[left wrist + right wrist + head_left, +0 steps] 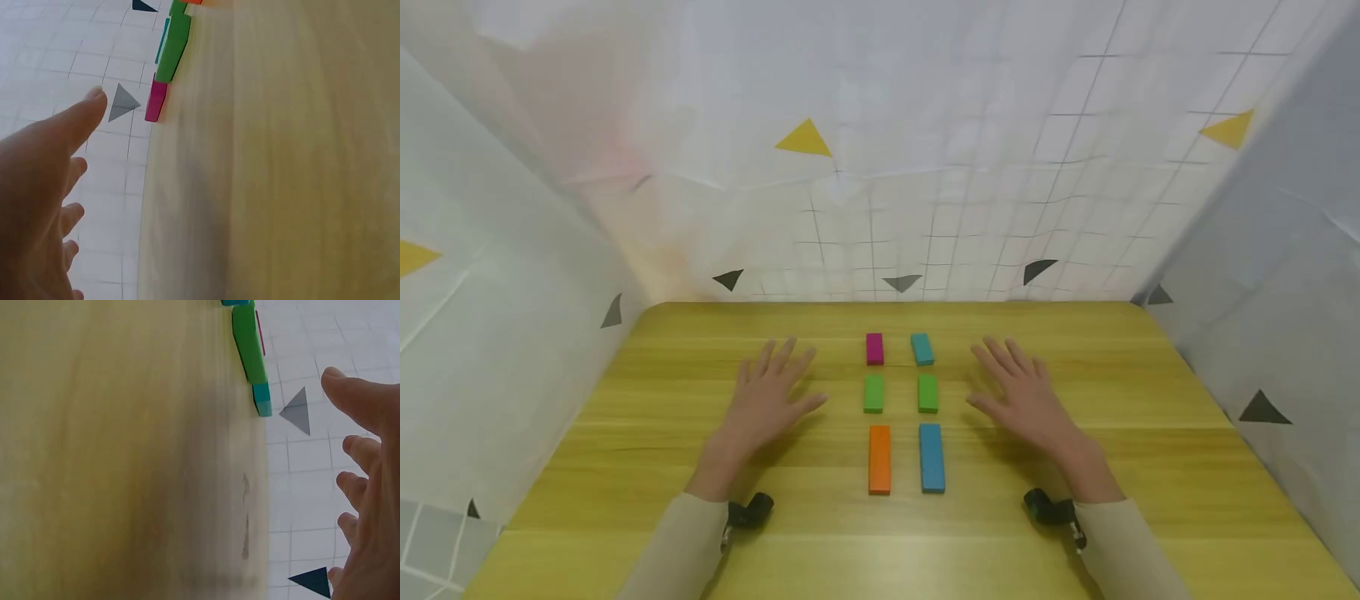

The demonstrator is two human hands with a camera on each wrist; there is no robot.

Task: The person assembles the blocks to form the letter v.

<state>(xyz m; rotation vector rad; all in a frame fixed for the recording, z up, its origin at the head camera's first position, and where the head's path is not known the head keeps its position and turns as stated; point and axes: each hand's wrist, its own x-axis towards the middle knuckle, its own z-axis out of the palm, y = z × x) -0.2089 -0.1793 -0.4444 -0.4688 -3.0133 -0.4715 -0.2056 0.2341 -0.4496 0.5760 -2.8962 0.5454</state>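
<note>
Two columns of small painted blocks lie on the wooden table. On the left, from far to near, are a magenta block (pixel 875 349), a green block (pixel 873 393) and a long orange block (pixel 879 460). Beside them run a teal block (pixel 922 349), another green block (pixel 928 393) and a long blue block (pixel 932 458). My left hand (pixel 767 404), fingers spread, hovers left of the columns with nothing in it. To their right my right hand (pixel 1022 404) is likewise spread and holds nothing. Both thumbs point inward toward the green blocks, apart from them.
The yellowish wooden table (pixel 625 467) ends at a white sheet wall (pixel 925 208) with grid lines and triangles. Further sheets flank it left and right. A small black camera (pixel 751 510) sits at the left wrist, another black camera (pixel 1049 507) at the right.
</note>
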